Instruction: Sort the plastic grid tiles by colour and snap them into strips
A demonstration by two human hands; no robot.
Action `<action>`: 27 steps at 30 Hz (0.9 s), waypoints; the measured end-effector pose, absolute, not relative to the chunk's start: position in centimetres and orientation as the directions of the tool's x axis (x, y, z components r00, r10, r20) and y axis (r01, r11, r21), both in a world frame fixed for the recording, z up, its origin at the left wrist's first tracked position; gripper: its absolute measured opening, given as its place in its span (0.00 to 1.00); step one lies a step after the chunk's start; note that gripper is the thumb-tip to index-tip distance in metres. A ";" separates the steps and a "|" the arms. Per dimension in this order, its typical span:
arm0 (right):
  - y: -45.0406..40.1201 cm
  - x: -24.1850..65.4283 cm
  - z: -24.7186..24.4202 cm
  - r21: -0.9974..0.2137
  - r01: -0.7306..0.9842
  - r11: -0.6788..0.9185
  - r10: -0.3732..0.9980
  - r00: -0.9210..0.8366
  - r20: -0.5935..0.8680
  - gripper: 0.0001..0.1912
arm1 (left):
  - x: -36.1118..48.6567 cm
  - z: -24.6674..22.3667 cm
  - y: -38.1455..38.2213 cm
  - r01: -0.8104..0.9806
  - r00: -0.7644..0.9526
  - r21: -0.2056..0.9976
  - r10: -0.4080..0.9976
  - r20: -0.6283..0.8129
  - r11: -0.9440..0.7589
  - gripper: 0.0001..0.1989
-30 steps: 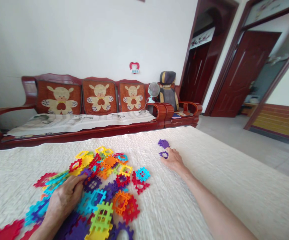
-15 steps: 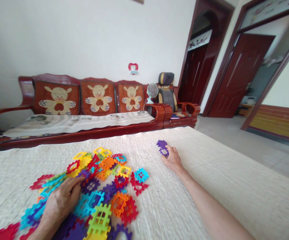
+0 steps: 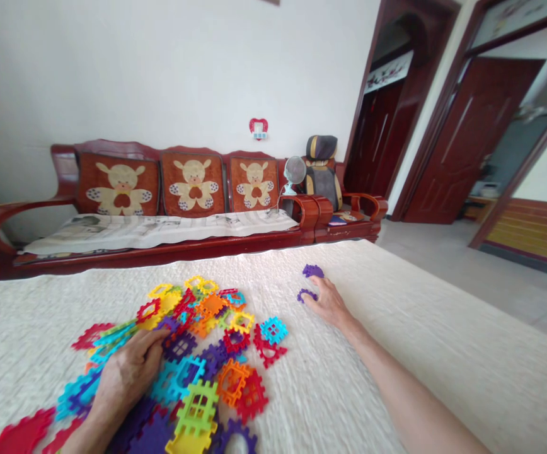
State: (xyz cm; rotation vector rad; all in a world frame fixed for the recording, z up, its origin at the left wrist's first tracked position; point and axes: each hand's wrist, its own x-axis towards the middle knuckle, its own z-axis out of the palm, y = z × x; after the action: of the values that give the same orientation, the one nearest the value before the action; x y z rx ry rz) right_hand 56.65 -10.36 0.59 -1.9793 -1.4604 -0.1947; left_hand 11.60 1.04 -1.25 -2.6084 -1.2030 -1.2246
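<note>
Notched plastic pieces in many colours lie in a loose pile at the left, a lime green window piece (image 3: 198, 407) among them. My left hand (image 3: 129, 369) rests over the pile's left side, fingers curled at a purple piece (image 3: 168, 323); its fingertips are partly hidden. Right of the pile, my right hand (image 3: 328, 302) is at two purple pieces. Its thumb touches the nearer, open-framed one (image 3: 305, 295), and its other fingers reach the farther one (image 3: 313, 271). Thumb and fingers are spread apart.
The pieces lie on a pale textured cloth (image 3: 434, 353). Beyond its far edge stands a red wooden sofa (image 3: 179, 244) with bear cushions, a small fan (image 3: 295, 170) and an armchair (image 3: 372, 207). Doorways are at the right.
The two purple pieces, formerly close together at my right fingers, now lie apart, the framed one nearer me. My right hand has opened. The whole view has shifted slightly.
</note>
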 end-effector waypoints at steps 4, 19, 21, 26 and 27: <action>-10.5 56.5 0.5 -0.339 0.929 -0.148 0.896 0.272 0.352 0.21 | 11.5 -1.4 1.1 0.656 0.399 0.288 0.645 0.652 -0.697 0.15; -10.2 54.8 0.5 -0.270 0.920 -0.284 0.869 0.366 0.332 0.20 | 12.0 -1.1 0.6 0.677 0.386 0.302 0.673 0.631 -0.671 0.15; -10.0 55.3 0.1 -0.323 0.916 -0.237 0.837 0.361 0.411 0.21 | 12.1 -0.9 0.5 0.684 0.383 0.302 0.679 0.626 -0.664 0.15; -9.7 58.2 -0.7 -0.476 0.856 -0.199 0.652 0.479 0.588 0.26 | 11.9 -1.2 0.6 0.689 0.379 0.305 0.685 0.622 -0.658 0.15; -9.5 58.9 -0.8 -0.501 0.840 -0.211 0.617 0.511 0.598 0.27 | 11.8 -1.3 0.7 0.687 0.378 0.306 0.684 0.624 -0.659 0.15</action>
State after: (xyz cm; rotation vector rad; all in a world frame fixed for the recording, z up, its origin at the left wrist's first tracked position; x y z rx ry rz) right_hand 58.87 -9.53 -0.82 -1.9285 -1.1968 -0.3409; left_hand 11.79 0.68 -1.28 -2.6046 -1.2955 -1.1759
